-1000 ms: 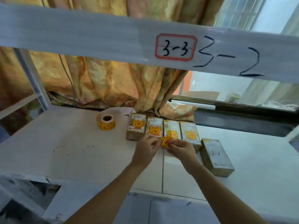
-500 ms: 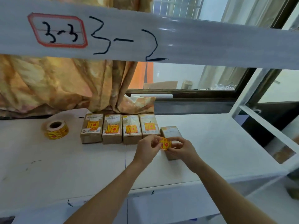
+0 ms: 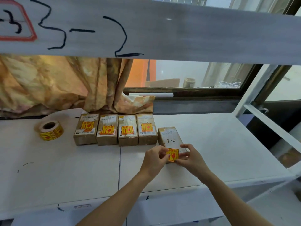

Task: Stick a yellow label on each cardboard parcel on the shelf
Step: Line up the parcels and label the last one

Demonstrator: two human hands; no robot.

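Several cardboard parcels stand in a row on the white shelf (image 3: 65, 168); the leftmost (image 3: 86, 128) and the others beside it each carry a yellow label. To their right lies a parcel marked "2-2" (image 3: 170, 138) with no label on its upper face. My left hand (image 3: 154, 158) and my right hand (image 3: 190, 158) both pinch one yellow label (image 3: 173, 154) by its edges, holding it over the near end of that parcel. Whether the label touches the cardboard is hidden.
A roll of yellow labels (image 3: 49, 130) sits at the left of the row. An orange curtain (image 3: 57, 85) hangs behind the shelf. The upper shelf beam (image 3: 179, 35) reads "3-2". A white frame post (image 3: 254, 88) stands at the right end.
The view has swung right and closer. Both hands have carried the label from the row toward the "2-2" parcel and lowered it over its near end.
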